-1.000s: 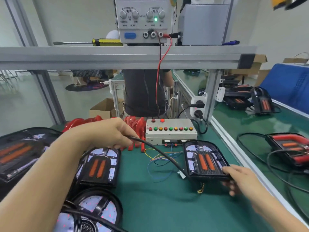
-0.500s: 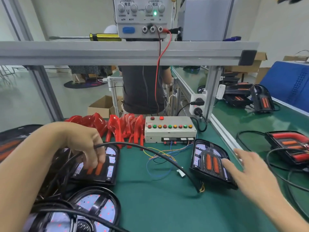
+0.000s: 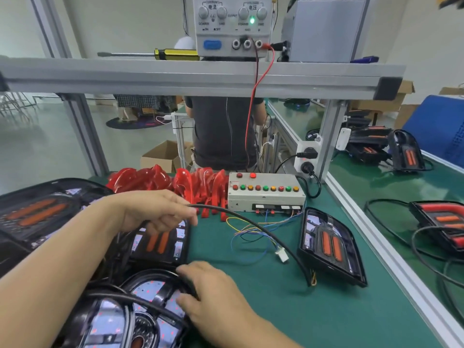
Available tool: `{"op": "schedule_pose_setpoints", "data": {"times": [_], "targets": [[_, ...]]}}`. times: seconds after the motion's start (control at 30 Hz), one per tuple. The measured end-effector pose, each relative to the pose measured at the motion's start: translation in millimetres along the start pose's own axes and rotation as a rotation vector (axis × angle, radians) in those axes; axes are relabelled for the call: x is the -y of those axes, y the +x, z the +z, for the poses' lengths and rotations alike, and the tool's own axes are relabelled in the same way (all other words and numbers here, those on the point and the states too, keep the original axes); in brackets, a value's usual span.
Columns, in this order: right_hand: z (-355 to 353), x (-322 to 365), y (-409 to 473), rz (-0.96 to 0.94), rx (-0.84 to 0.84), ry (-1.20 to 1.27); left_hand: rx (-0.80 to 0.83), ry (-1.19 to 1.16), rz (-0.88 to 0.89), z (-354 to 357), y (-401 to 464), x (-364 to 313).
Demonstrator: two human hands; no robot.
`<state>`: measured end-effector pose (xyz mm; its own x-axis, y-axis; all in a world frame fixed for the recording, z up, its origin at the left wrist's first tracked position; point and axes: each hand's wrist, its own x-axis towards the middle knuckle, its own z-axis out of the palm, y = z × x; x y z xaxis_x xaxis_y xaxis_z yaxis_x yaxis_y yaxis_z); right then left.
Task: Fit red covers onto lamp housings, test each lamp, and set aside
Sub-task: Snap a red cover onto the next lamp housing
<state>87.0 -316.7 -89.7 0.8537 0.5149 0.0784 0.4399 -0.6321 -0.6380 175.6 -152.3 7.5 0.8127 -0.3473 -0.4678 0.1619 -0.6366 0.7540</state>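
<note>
My left hand (image 3: 160,212) hovers over a black lamp housing (image 3: 160,244) with orange strips and holds a black cable (image 3: 251,223) that arcs right toward another housing (image 3: 329,244) lying tilted on the green mat. My right hand (image 3: 211,295) grips the rim of a rounder housing (image 3: 150,305) at the near left. A row of red covers (image 3: 170,182) stands behind, next to the test box (image 3: 266,194) with coloured buttons. Thin coloured wires with a white plug (image 3: 282,256) lie in the middle.
A big housing (image 3: 37,212) lies at the far left. A power supply (image 3: 231,26) and a screwdriver (image 3: 150,54) sit on the aluminium shelf. On the right bench lie lamps with red covers (image 3: 442,219) and cables. A person stands behind the bench.
My right hand left the right-hand housing and crossed left onto the round housing's rim. My left hand lifted off the middle housing, still holding the cable.
</note>
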Motion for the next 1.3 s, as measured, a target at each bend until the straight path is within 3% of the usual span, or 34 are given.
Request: {"op": "schedule_pose_setpoints", "data": {"times": [0.2, 0.43, 0.53, 0.6, 0.7, 0.77, 0.87, 0.97, 1.0, 1.1, 1.17, 1.23, 1.3], "targets": [[7, -8, 4, -0.007, 0.044, 0.029, -0.143, -0.071, 0.26, 2, -5, -28], [10, -10, 4, -0.076, 0.018, 0.028, -0.734, 0.765, 0.745, 27, 3, -81], [5, -7, -3, -0.093, 0.026, -0.006, -0.73, 0.988, 0.842, 39, 7, -82], [-4, -1, -13, -0.069, 0.083, -0.066, -0.567, 1.096, 0.82, 40, 12, -76], [-43, -9, -45, -0.019, 0.229, 0.009, -0.229, 1.463, 0.616, 36, 19, -59], [-85, -18, -72, -0.063, 0.226, 0.107, -0.144, 1.703, 0.453, 36, 21, -44], [-132, -30, -103, -0.068, 0.25, 0.167, -0.139, 1.837, 0.302, 41, 27, -23], [-156, -65, -114, 0.047, -0.094, 0.203, -0.237, 1.851, 0.266, 42, 34, -14], [-159, -76, -117, 0.079, -0.179, 0.139, -0.314, 1.857, 0.329, 40, 35, -12], [-145, -94, -119, 0.131, -0.093, -0.086, -0.517, 1.87, 0.437, 32, 35, -17], [-134, -108, -114, 0.175, -0.283, -0.067, -0.53, 1.813, 0.335, 31, 40, -18], [-137, -130, -105, 0.375, -0.587, -0.192, -0.492, 1.824, 0.172, 32, 49, -17], [-146, -146, -95, 0.735, -0.541, -0.354, -0.485, 1.838, 0.205, 33, 56, -17]]}}
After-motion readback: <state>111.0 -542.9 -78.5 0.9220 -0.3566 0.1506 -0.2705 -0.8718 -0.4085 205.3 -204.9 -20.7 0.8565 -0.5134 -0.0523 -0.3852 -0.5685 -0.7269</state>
